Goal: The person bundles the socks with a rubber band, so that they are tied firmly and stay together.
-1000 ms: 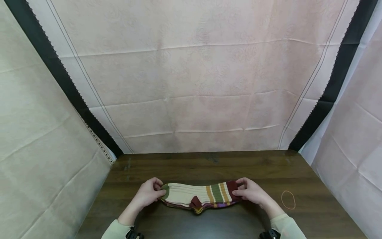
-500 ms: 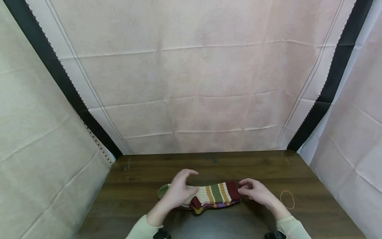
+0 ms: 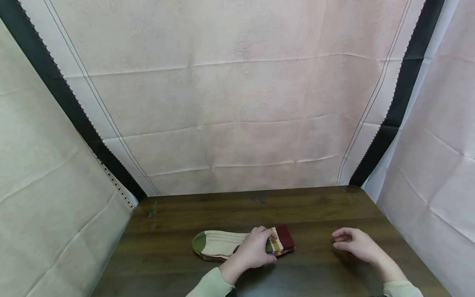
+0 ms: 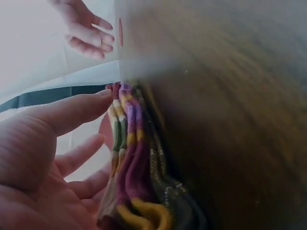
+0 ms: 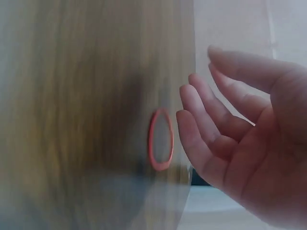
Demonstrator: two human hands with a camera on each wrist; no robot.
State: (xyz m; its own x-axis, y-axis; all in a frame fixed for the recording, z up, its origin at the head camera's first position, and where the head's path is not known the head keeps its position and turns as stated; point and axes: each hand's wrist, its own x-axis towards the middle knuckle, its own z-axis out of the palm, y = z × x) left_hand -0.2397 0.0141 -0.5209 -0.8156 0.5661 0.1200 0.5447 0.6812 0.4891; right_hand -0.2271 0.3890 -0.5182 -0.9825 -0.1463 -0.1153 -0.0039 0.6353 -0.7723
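A flat stack of folded socks (image 3: 220, 243) lies on the wooden table; the top one is cream with a green toe, coloured stripes and a dark red cuff. My left hand (image 3: 252, 249) spans the striped part with fingers spread, its thumb toward the near side. From the left wrist, layered edges of the socks (image 4: 134, 163) show purple, mustard and dark grey beside the thumb. Farther right, my right hand (image 3: 356, 245) hovers over the table, fingers loosely bent and holding nothing. Close beyond its fingertips lies a thin reddish rubber band (image 5: 162, 166), hidden in the head view.
The brown table (image 3: 167, 231) ends at a pale fabric wall (image 3: 241, 144) at the back. More fabric panels with dark strips (image 3: 386, 128) stand on both sides.
My left hand has let go of the toe end and moved right over the socks. My right hand has released the cuff and moved right to the rubber band. The socks appear slightly shifted left.
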